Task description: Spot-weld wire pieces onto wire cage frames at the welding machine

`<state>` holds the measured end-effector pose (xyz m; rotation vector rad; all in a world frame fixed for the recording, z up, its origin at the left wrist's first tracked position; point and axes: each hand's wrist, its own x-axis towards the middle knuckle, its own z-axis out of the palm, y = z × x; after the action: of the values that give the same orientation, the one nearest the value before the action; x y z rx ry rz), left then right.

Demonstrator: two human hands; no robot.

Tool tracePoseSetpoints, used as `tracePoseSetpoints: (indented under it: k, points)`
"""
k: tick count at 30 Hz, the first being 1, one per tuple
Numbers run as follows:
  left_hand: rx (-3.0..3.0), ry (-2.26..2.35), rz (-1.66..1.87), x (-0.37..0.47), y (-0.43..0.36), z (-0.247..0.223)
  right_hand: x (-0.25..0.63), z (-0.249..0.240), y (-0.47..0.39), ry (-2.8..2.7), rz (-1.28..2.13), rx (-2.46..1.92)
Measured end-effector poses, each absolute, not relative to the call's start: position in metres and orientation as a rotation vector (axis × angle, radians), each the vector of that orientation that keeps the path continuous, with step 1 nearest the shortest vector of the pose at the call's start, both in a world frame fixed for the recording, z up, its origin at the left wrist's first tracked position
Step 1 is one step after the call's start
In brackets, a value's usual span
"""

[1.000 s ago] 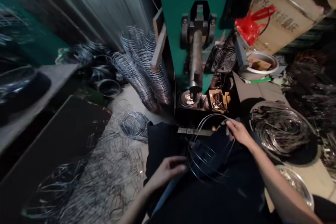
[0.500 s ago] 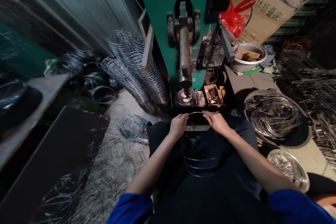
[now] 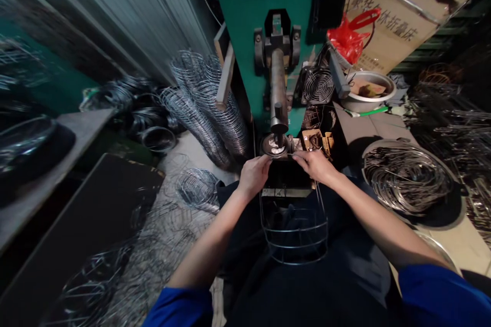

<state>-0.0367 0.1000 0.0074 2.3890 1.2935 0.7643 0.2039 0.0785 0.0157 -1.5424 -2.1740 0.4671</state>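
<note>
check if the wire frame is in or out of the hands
In: left hand and right hand pinch the far edge of the wire frame, wire showing between them.

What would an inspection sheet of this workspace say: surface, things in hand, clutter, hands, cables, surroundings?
Surface: pale floor, wire scraps strewn at left.
Things in hand: wire frame, far edge near the metal cylinder; contact unclear.
Clutter: tilted wire stacks; wire heap in a round basin; red bag.
Hands: left hand and right hand pinch the frame's far edge.
Cables: one thin line by the wall, possibly a cable.
Surroundings: green machine, corrugated wall, cardboard box.
</note>
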Motion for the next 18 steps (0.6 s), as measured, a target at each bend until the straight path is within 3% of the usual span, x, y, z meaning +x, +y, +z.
tracePoseSetpoints:
  k: [18]
  points:
    - [2.385,1.315,0.79,-0.038,0.115,0.025,0.198,0.045,0.098,-2.261,0.415,-1.701]
